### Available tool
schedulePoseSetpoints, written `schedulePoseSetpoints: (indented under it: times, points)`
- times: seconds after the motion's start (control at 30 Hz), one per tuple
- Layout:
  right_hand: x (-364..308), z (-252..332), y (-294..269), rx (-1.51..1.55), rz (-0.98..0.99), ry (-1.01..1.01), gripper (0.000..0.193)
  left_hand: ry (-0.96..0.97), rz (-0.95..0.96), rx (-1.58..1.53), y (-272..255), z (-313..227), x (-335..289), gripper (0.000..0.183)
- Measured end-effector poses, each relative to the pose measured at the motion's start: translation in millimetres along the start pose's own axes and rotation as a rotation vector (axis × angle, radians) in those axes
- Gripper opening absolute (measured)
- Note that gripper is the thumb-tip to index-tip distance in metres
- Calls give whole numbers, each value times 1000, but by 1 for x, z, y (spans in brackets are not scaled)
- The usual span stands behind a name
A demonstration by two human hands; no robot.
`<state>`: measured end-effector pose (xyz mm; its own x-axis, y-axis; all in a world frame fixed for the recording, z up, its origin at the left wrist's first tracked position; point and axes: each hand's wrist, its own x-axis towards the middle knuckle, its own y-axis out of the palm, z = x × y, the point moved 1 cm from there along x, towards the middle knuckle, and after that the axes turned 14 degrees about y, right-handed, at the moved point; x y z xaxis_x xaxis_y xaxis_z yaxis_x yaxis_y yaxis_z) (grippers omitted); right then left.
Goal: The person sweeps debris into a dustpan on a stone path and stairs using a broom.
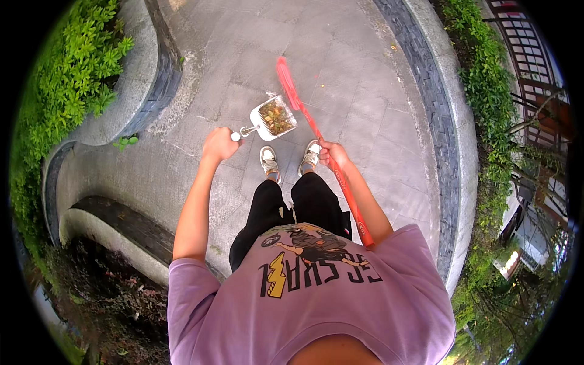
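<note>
My left hand [220,144] is closed round the white handle of a long-handled dustpan [263,132]. Its white pan rests on the paving just ahead of my feet, with a toothed edge along one side. Dry leaves and bits of debris [275,117] lie in the pan. My right hand [333,154] grips the red stick of a broom [312,123], whose upper end runs back along my right forearm. The broom's red bristle head [287,84] is just beyond the pan, to its right, and looks slightly blurred.
Grey stone paving [340,42] spreads around my shoes [269,160]. A curved low stone wall [149,79] with green shrubs [73,67] borders the left. Another curved kerb [447,91] bounds the right, with a hedge [486,79] behind it. A few small leaves dot the ground.
</note>
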<state>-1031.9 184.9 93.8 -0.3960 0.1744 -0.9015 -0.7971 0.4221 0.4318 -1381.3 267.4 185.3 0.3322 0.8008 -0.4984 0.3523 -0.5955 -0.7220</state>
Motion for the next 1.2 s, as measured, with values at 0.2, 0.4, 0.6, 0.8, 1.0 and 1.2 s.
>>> schedulePoseSetpoints:
  times: [0.2, 0.4, 0.6, 0.8, 1.0, 1.2]
  points:
    - [-31, -6, -3, 97, 56, -4, 15, 86, -55, -10, 10, 19, -22, 34]
    - [-65, 1, -40, 143, -39, -50, 14, 6, -211, -83, 17, 15, -54, 33]
    - [-77, 11, -70, 170, -189, -167, 12, -167, -359, -151, 6, -4, -74, 34]
    - [-78, 45, -64, 66, -207, -208, 11, -375, -526, -323, -21, -31, -70, 36]
    - [-65, 107, -55, 32, -38, -158, 10, -458, -773, -508, -48, -76, -66, 36]
    - [-61, 168, 0, -78, 5, -70, 11, -515, -959, -683, -73, -85, -34, 36]
